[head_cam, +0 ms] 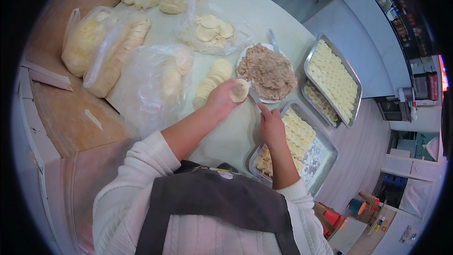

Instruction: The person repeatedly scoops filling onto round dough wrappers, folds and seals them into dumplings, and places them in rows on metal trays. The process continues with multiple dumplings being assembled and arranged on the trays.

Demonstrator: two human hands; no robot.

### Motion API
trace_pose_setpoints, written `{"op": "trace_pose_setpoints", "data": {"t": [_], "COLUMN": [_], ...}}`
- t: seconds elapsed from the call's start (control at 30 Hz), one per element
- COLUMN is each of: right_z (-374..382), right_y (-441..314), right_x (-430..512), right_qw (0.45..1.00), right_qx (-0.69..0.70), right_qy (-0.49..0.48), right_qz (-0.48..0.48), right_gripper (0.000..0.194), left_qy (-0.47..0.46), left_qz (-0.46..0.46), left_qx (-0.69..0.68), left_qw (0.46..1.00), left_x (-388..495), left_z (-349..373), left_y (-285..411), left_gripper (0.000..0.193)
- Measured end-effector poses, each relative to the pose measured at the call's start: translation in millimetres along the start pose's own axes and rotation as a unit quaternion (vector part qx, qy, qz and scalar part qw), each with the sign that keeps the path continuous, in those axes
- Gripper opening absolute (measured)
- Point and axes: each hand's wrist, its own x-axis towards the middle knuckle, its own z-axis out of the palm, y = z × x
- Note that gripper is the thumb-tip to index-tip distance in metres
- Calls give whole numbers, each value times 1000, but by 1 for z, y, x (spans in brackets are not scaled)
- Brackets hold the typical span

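My left hand (221, 101) holds a round dough wrapper (240, 88) with a smear of ground meat filling on it. In my right hand (271, 124) is a flat metal spreader (254, 96), its tip close to the wrapper's edge. Beyond the hands stands a plate (244, 56) heaped with ground meat filling (265, 72). A fanned stack of dough wrappers (216, 76) lies just left of my left hand. Below my right forearm a metal tray (327, 156) carries rows of folded dumplings (297, 131) and a floured bare part.
Two stacked metal trays of dumplings (332, 78) stand at the table's right edge. A second metal utensil (273, 39) leans in the filling. Plastic bags of wrappers (113, 49) crowd the left, with an open bag of wrappers (214, 30) behind the stack.
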Motion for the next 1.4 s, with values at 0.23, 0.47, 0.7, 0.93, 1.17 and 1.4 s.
{"op": "trace_pose_setpoints", "data": {"t": [0.23, 0.47, 0.7, 0.93, 1.17, 1.4], "right_z": [-13, -52, -71, -78, -83, -97], "right_y": [-23, -34, -57, -72, -77, -75], "right_x": [13, 3, -13, -49, -73, -86], "right_qw": [922, 893, 900, 828, 761, 716], "right_qx": [141, 92, 185, 398, 564, 638], "right_qy": [248, 286, 310, 308, 223, 133], "right_qz": [-262, -334, -246, -247, -230, -251], "right_gripper": [34, 24, 16, 15, 15, 23], "left_qy": [-91, -141, -172, -245, -271, -296], "left_qz": [31, 4, 66, 373, 522, 510], "left_qx": [10, 34, 214, 282, 481, 524], "left_qw": [995, 989, 959, 849, 650, 614], "left_x": [-23, -54, -94, -121, -116, -142], "left_z": [22, 46, 61, 71, 86, 97], "left_y": [4, 4, 5, -3, 14, 25], "left_gripper": [30, 33, 27, 22, 22, 27]}}
